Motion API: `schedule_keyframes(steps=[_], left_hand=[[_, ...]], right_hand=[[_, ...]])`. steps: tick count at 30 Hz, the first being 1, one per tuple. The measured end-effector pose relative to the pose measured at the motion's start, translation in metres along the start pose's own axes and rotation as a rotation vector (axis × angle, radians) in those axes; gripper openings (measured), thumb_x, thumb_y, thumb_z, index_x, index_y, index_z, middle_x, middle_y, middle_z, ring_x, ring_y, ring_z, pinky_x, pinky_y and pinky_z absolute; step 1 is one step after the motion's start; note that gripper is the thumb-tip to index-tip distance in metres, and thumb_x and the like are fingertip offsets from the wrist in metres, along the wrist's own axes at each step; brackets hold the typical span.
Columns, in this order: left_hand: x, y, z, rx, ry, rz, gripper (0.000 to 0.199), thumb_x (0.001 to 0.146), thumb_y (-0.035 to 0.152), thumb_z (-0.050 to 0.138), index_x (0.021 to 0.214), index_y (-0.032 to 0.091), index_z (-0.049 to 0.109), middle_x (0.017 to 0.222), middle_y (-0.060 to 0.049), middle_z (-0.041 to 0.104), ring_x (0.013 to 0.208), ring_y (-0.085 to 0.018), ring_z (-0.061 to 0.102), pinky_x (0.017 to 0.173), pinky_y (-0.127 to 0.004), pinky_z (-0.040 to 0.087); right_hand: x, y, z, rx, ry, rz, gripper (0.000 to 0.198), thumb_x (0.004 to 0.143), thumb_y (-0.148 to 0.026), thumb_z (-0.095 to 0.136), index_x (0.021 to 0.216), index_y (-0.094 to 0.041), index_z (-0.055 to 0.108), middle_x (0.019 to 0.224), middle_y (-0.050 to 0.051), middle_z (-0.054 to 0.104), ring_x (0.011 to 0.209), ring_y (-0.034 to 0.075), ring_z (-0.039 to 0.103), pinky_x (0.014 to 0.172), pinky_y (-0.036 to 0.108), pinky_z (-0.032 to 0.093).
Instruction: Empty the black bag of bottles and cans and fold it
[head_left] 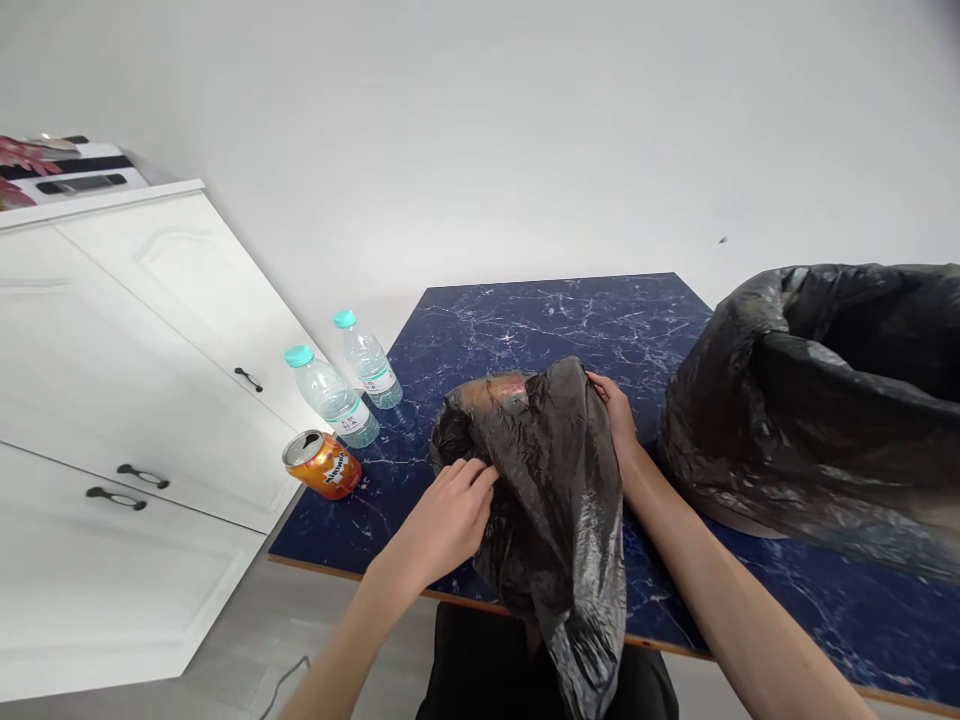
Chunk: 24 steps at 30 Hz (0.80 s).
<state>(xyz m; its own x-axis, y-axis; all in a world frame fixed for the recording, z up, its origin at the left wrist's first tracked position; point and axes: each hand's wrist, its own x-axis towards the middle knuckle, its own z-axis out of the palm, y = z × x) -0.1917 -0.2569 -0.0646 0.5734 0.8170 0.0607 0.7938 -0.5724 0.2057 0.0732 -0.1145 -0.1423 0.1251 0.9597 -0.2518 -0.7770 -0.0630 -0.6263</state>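
Note:
A black plastic bag point(551, 450) lies bunched on the table's front edge, with its lower end hanging down over that edge. Something orange and red point(499, 392) shows faintly through the thin film on its upper left side; its kind is hard to make out. My left hand point(454, 500) has its fingers curled into the bag's left side, pinching the film. On the other side, my right hand point(616, 415) grips the bag's upper right edge, its fingers partly hidden behind the plastic.
Left on the blue marbled table point(555, 310) stand an opened orange Mirinda can point(324, 465) and two transparent bottles with turquoise caps, a nearer bottle point(334, 400) and a farther bottle point(371, 362). A bin lined with black plastic point(750, 420) is at right. White cabinets point(187, 400) flank the left.

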Motion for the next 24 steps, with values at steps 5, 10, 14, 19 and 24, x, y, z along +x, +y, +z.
schedule_keyframes(steps=[5, 10, 14, 19, 24], left_hand=[[0.031, -0.008, 0.008, -0.009, -0.053, -0.104, 0.029, 0.107, 0.017, 0.038, 0.128, 0.014, 0.057, 0.093, -0.015, 0.073, 0.082, -0.035, 0.075, 0.076, -0.045, 0.058], [0.045, -0.018, 0.016, -0.129, -0.038, -0.186, 0.032, 0.101, 0.019, 0.050, 0.131, 0.012, 0.060, 0.077, -0.012, 0.075, 0.066, -0.033, 0.076, 0.065, -0.039, 0.058], [0.059, -0.017, 0.022, -0.251, 0.083, -0.109, 0.050, 0.105, 0.029, 0.056, 0.154, 0.020, 0.048, 0.125, -0.016, 0.077, 0.111, -0.033, 0.077, 0.095, -0.043, 0.062], [0.075, -0.031, 0.035, -0.206, 0.220, -0.130, 0.090, 0.096, 0.038, 0.069, 0.170, 0.010, 0.025, 0.172, -0.030, 0.034, 0.163, -0.050, 0.026, 0.130, -0.074, 0.021], [0.091, -0.062, 0.035, -0.131, 0.202, -0.110, 0.077, 0.094, 0.046, 0.067, 0.162, 0.016, 0.047, 0.172, -0.023, 0.041, 0.163, -0.050, 0.026, 0.133, -0.073, 0.006]], right_hand=[[0.000, 0.002, -0.001, 0.007, 0.009, 0.017, 0.008, 0.082, -0.035, 0.077, 0.079, -0.027, 0.075, 0.068, -0.002, 0.077, 0.074, 0.027, 0.079, 0.074, 0.039, 0.066], [-0.001, 0.004, -0.002, 0.018, 0.017, 0.020, 0.007, 0.082, -0.033, 0.077, 0.080, -0.027, 0.074, 0.068, -0.002, 0.077, 0.076, 0.027, 0.080, 0.076, 0.040, 0.067], [-0.003, 0.004, -0.002, 0.026, 0.011, 0.012, 0.008, 0.082, -0.034, 0.078, 0.081, -0.027, 0.074, 0.068, -0.002, 0.077, 0.078, 0.027, 0.080, 0.077, 0.040, 0.067], [-0.003, 0.004, -0.001, 0.026, 0.002, 0.010, 0.009, 0.081, -0.035, 0.078, 0.081, -0.028, 0.073, 0.070, -0.002, 0.078, 0.079, 0.028, 0.080, 0.077, 0.040, 0.067], [-0.001, 0.005, 0.000, 0.027, 0.011, 0.009, 0.008, 0.080, -0.035, 0.077, 0.083, -0.028, 0.073, 0.070, -0.002, 0.078, 0.079, 0.028, 0.080, 0.076, 0.040, 0.067]])
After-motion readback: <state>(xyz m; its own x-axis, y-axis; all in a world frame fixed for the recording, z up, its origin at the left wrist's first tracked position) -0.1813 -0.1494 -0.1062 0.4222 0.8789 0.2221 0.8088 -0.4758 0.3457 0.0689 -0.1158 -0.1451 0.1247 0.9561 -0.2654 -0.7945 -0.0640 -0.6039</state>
